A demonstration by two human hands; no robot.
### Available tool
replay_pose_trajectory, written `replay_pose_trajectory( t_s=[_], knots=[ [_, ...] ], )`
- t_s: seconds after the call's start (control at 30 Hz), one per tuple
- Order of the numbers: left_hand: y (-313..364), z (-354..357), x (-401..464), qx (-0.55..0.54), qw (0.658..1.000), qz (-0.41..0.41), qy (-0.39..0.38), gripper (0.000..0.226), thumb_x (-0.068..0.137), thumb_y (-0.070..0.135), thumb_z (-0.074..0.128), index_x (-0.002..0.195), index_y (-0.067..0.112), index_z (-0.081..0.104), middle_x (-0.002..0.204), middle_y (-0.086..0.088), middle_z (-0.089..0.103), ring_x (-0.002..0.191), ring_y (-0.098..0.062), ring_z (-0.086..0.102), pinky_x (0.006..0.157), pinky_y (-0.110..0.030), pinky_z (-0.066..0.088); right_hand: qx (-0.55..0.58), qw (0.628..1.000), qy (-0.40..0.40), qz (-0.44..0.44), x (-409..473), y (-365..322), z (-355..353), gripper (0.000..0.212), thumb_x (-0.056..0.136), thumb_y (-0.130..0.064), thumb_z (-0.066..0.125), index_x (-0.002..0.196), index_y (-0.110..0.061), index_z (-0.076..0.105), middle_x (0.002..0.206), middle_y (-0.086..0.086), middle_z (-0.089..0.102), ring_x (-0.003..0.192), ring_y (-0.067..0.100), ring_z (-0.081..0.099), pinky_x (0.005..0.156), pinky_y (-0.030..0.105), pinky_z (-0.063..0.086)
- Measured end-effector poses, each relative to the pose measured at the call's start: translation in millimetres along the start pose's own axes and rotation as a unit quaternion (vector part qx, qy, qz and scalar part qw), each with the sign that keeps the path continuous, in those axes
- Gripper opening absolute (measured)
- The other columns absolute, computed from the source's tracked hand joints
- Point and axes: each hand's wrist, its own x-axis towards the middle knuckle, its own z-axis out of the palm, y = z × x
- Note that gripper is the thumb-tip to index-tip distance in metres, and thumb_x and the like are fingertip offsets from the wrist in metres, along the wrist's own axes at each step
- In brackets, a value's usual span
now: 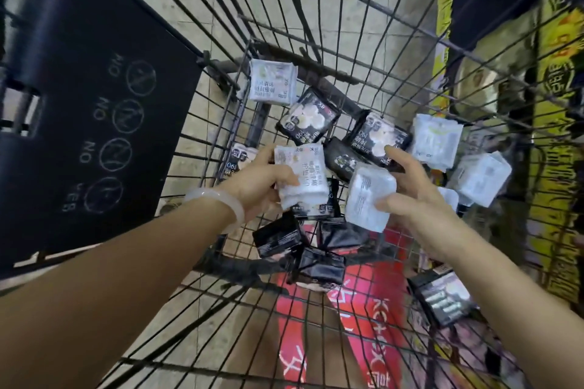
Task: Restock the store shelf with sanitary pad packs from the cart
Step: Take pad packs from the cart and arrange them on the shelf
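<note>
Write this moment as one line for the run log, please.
stage: picking from cart | left hand: holds white packs | right hand: holds white pack | loose packs remain in cart

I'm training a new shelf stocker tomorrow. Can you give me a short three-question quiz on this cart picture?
1. True or false: the left hand holds a white pack.
2. What does the right hand grip? A) a black pack B) a pale pack C) nothing
3. Which two pack colours lie in the wire cart?

Key: 1 true. 2 B. 3 black and white.
</note>
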Motion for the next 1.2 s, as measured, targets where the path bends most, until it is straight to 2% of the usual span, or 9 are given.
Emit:
replay_pose_trajectory(
  t_s=[0.07, 0.17, 0.47, 0.63, 0.73, 0.83, 0.93, 1.07, 1.2],
  knots=[
    [-2.6, 3.4, 2.7, 0.006, 1.000, 0.004, 0.012, 0.035, 0.085, -0.008, 0.048, 0.110, 0.017, 0.045, 0.095, -0.008, 0.061, 0.078, -0.025, 0.060, 0.052, -0.031, 0.051, 0.016, 1.000, 0.002, -0.005, 1.2, 0.8, -0.7, 0.066, 0.069, -0.017, 0.064, 0.123, -0.048, 0.044, 0.118, -0.011, 0.054, 0.108, 0.012, 0.057, 0.087, 0.032, 0.048],
    [-6.7, 7.8, 9.0, 0.011, 0.999, 0.007, 0.044, 0.020, 0.085, -0.004, 0.054, 0.096, 0.013, 0.048, 0.098, -0.009, 0.061, 0.084, -0.024, 0.061, 0.076, -0.034, 0.052, 0.028, 0.999, 0.018, -0.008, 3.5, 2.4, -4.1, 0.051, 0.065, -0.023, 0.064, 0.111, -0.043, 0.055, 0.116, -0.004, 0.061, 0.113, 0.024, 0.057, 0.096, 0.044, 0.047],
    [-11.5, 14.0, 21.6, -0.023, 1.000, -0.005, 0.011, 0.041, 0.081, -0.014, 0.055, 0.113, 0.012, 0.052, 0.108, -0.012, 0.067, 0.097, -0.025, 0.067, 0.076, -0.026, 0.058, 0.004, 0.999, 0.054, -0.004, 4.9, 2.1, -11.5, 0.032, 0.082, -0.026, 0.065, 0.113, -0.032, 0.057, 0.109, -0.002, 0.065, 0.097, 0.018, 0.065, 0.094, 0.042, 0.051],
    [-11.0, 20.4, 23.2, -0.028, 0.999, -0.015, 0.011, 0.037, 0.083, -0.012, 0.055, 0.112, 0.009, 0.054, 0.107, -0.009, 0.067, 0.096, -0.020, 0.065, 0.071, -0.021, 0.058, -0.047, 0.994, 0.098, -0.031, 6.7, -6.8, -1.9, 0.023, 0.080, -0.036, 0.063, 0.102, -0.030, 0.056, 0.112, 0.010, 0.062, 0.074, 0.005, 0.061, 0.073, 0.025, 0.055],
    [-13.2, 25.0, 24.4, -0.031, 0.999, -0.021, 0.015, 0.038, 0.082, 0.000, 0.063, 0.116, 0.007, 0.049, 0.113, -0.011, 0.062, 0.102, -0.021, 0.062, 0.078, -0.029, 0.058, -0.124, 0.990, 0.058, -0.047, 6.5, -7.1, -0.8, 0.049, 0.065, -0.048, 0.067, 0.110, -0.040, 0.049, 0.125, 0.005, 0.050, 0.094, 0.010, 0.054, 0.079, 0.021, 0.047],
    [-13.6, 27.5, 24.2, -0.021, 0.999, -0.022, 0.018, 0.022, 0.090, 0.016, 0.059, 0.109, 0.008, 0.051, 0.096, -0.006, 0.063, 0.095, -0.021, 0.062, 0.089, -0.035, 0.053, -0.238, 0.970, 0.007, -0.049, 6.2, -3.5, -1.3, 0.096, 0.068, -0.032, 0.080, 0.142, -0.037, 0.020, 0.133, -0.016, 0.022, 0.115, -0.001, 0.031, 0.096, 0.019, 0.031],
    [-16.4, 27.4, 26.2, -0.014, 0.999, -0.016, 0.031, 0.033, 0.091, 0.024, 0.058, 0.119, 0.010, 0.049, 0.101, -0.006, 0.064, 0.102, -0.020, 0.061, 0.094, -0.037, 0.051, -0.321, 0.940, 0.049, -0.103, 7.3, -0.2, 5.2, 0.096, 0.071, -0.021, 0.080, 0.144, -0.027, 0.018, 0.133, -0.009, 0.029, 0.110, -0.001, 0.033, 0.088, 0.014, 0.028],
    [-18.9, 27.7, 30.4, -0.017, 0.999, 0.001, 0.052, 0.051, 0.089, 0.028, 0.061, 0.134, 0.012, 0.043, 0.124, -0.002, 0.053, 0.120, -0.017, 0.049, 0.091, -0.036, 0.052, -0.155, 0.984, 0.041, -0.078, 11.2, -1.5, 8.0, 0.061, 0.064, -0.020, 0.081, 0.110, -0.035, 0.043, 0.109, -0.010, 0.058, 0.096, 0.008, 0.059, 0.087, 0.034, 0.050],
    [-17.2, 31.3, 27.5, -0.039, 0.999, -0.016, 0.027, 0.025, 0.090, 0.021, 0.059, 0.112, 0.013, 0.052, 0.096, -0.002, 0.064, 0.090, -0.015, 0.064, 0.077, -0.033, 0.056, 0.193, 0.980, -0.048, -0.035, 12.7, -3.7, 8.2, 0.065, 0.055, 0.002, 0.065, 0.114, -0.022, 0.054, 0.100, 0.001, 0.068, 0.095, 0.017, 0.066, 0.077, 0.029, 0.054]
  ],
)
